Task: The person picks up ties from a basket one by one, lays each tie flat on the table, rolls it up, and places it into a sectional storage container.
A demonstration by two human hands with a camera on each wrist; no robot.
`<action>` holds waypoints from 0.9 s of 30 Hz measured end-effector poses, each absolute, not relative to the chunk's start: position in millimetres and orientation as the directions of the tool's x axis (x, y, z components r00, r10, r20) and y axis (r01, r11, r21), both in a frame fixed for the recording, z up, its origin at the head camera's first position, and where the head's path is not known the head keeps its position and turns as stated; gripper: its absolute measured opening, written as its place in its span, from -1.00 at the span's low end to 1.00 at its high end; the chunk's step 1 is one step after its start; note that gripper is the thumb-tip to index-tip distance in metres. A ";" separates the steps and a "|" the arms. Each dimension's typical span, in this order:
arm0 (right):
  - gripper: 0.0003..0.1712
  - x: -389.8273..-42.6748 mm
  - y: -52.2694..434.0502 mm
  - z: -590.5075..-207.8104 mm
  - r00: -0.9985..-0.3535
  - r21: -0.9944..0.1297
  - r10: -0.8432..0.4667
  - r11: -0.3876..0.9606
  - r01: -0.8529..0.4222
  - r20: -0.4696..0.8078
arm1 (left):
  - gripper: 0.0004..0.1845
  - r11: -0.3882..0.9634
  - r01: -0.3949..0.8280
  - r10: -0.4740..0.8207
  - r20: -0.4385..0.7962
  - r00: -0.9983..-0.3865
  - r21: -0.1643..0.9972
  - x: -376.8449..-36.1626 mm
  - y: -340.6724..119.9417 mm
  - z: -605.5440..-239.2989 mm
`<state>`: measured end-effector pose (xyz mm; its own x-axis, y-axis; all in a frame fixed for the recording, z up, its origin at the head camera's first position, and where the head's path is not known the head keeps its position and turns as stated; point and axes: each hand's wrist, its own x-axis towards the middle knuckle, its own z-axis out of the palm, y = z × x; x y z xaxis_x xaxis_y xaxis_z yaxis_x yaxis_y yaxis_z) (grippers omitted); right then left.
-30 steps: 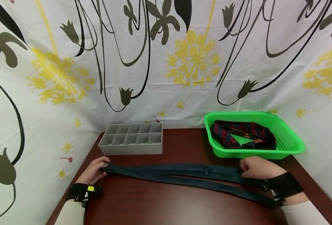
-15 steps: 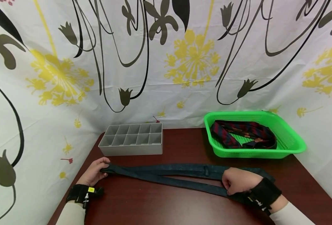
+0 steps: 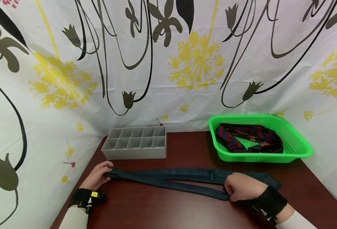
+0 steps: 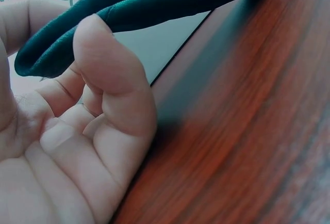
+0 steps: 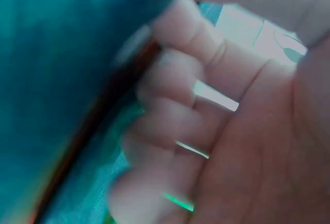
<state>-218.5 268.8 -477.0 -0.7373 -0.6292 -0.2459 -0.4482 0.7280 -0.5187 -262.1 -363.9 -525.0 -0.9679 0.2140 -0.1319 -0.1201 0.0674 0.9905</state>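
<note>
A dark teal necktie (image 3: 182, 184) lies doubled lengthwise across the table, its two strands spreading apart toward the right. At its folded left end, my left hand (image 3: 98, 176) pinches the loop between thumb and fingers; the left wrist view shows the folded necktie (image 4: 154, 7) raised off the wood there. My right hand (image 3: 245, 187) pinches the front strand, thumb and forefinger together on the cloth, the other fingers curled. The back strand, with a small keeper loop, runs behind that hand to a pointed tip at the right. Part of the front strand is hidden under the right wrist.
At the back left stands a grey divided box (image 3: 134, 154) with several compartments. A green basket (image 3: 259, 157) at the back right holds a rolled dark red and navy striped necktie (image 3: 231, 140). A patterned cloth hangs behind the brown table (image 3: 168, 210).
My right hand has moved left and toward me, from the back strand near the basket to the front strand. The necktie's wide tip has come into view; the left hand has stayed put.
</note>
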 end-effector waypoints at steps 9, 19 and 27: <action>-0.66 -234.9 302.1 -475.4 -0.578 -0.799 -0.807 0.423 -0.427 -0.119 | -0.81 0.061 -0.147 0.186 -0.155 -0.970 0.987 -263.8 -359.3 -523.2; -0.82 -246.8 366.0 -466.9 -0.668 -0.768 -0.713 0.545 -0.336 -0.213 | -0.88 0.118 -0.158 0.169 -0.177 -0.970 0.980 -265.7 -357.9 -524.3; -0.94 -257.3 401.6 -474.9 -0.696 -0.821 -0.659 0.543 -0.178 -0.285 | -0.80 0.104 -0.135 0.177 -0.152 -0.972 0.985 -264.6 -362.5 -525.0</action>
